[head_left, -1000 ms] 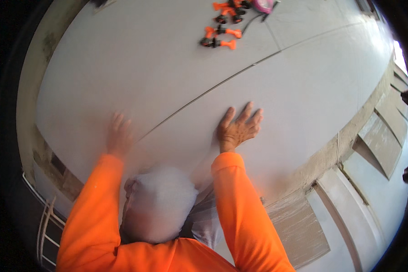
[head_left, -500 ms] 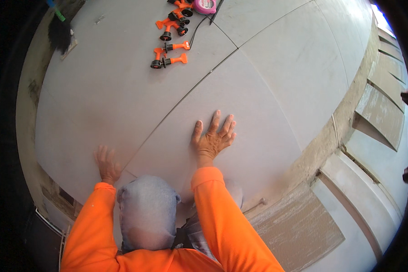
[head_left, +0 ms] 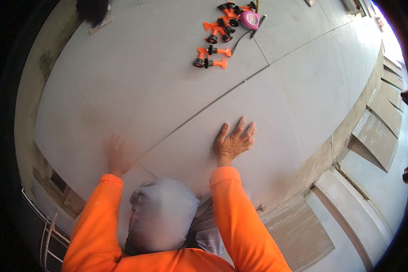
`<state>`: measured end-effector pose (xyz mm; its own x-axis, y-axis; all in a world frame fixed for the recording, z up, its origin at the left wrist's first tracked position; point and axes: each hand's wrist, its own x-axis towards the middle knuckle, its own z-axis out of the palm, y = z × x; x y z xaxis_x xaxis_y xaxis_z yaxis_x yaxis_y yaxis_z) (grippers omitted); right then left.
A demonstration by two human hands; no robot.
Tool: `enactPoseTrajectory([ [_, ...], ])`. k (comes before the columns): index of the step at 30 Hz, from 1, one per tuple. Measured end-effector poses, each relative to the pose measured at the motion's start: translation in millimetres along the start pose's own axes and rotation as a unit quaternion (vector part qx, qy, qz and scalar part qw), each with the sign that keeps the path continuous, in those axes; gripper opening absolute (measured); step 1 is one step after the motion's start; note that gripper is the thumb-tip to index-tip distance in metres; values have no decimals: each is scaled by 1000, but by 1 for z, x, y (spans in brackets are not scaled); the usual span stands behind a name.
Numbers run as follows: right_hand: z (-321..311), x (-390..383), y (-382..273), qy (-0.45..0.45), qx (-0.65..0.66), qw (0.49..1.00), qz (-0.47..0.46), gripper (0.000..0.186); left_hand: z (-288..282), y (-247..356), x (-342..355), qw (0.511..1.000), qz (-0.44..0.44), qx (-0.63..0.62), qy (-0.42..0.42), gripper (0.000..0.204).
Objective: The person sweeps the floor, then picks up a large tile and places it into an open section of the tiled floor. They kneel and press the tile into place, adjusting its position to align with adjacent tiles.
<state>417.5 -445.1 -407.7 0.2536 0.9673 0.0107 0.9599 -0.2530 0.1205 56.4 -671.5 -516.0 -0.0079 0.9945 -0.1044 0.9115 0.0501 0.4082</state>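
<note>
Large grey tiles [head_left: 136, 68] cover the floor in front of me, parted by a thin dark diagonal joint. My right hand [head_left: 233, 141] lies flat with fingers spread on the tile to the right of that joint, holding nothing. Left of the joint, my left hand [head_left: 118, 154] reaches over the neighbouring tile, fingers stretched out and hazy in the picture; whether it touches the surface I cannot make out. Farther off lies a cluster of orange and black tile levelling clips [head_left: 217, 28], with a pink tape measure [head_left: 250, 20] and a dark pen [head_left: 258, 27] beside it.
A black brush [head_left: 93, 10] is at the far left edge. Along the right, beyond a bare concrete strip [head_left: 322, 156], lie tiles with brown, mortar-streaked faces [head_left: 299, 231]. My knee in grey-blue cloth [head_left: 163, 213] is between my arms. A metal frame [head_left: 50, 240] stands lower left.
The view has turned, so clips, tape measure and hands appear farther right. My right hand stays spread on its tile; my left hand stays stretched out, now more blurred.
</note>
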Motion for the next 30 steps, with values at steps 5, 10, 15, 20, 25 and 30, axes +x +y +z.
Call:
enactPoseTrajectory([
  [5, 2, -12, -4, 14, -9, 1000, -18, 73, -6, -5, -6, 1000, 1, -30, -3, 74],
  [10, 5, -9, -5, 8, -7, 1000, -9, 72, -13, 1, -5, 999, -7, -49, 8, 79],
  [15, 5, -13, -7, 25, 2, 1000, -19, 73, -21, 4, -5, 999, -8, -52, 14, 79],
  [20, 4, -23, 0, 26, 23, 999, -38, 76, -16, 1, -14, 995, 14, -71, 67, 75],
  [25, -3, -29, 11, -39, 24, 998, -39, 82, -5, 4, -30, 991, 28, -73, 105, 73],
  [30, -11, -51, 59, -39, 62, 989, -132, 73, 0, 3, -42, 987, 136, -59, 63, 74],
])
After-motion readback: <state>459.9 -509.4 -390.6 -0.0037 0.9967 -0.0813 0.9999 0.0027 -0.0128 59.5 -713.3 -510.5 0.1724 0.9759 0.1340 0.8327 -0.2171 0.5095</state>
